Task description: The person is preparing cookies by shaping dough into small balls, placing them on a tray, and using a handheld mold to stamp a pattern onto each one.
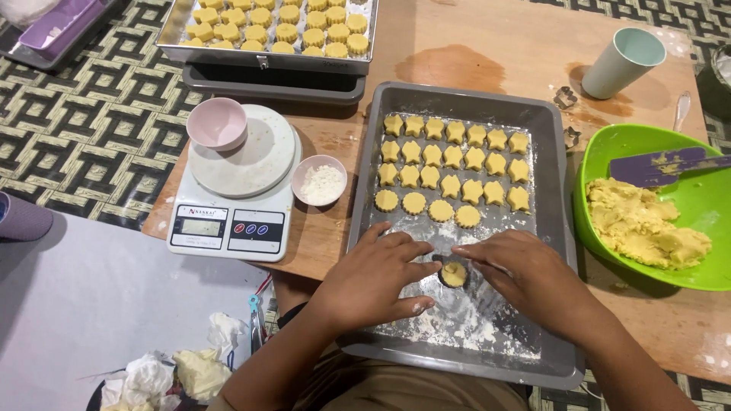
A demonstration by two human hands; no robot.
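Observation:
A grey baking tray (pixel 552 228) lies on the wooden table, floured at its near end. Rows of star-shaped and round yellow dough pieces (pixel 454 167) fill its far half. Both hands rest on the tray's near half. My left hand (pixel 377 278) lies with fingers stretched toward a small round cutter filled with dough (pixel 454 274). My right hand (pixel 521 274) meets it from the other side, fingertips on the cutter's rim. The cutter's underside is hidden.
A green bowl (pixel 689 194) with yellow dough and a purple spatula (pixel 659 166) sits at right. A white kitchen scale (pixel 236 198) carries a pink bowl (pixel 217 123); a small bowl of flour (pixel 320 181) stands beside it. A second filled tray (pixel 274 30), a pale cup (pixel 623 62) and loose cutters (pixel 565 97) lie farther back.

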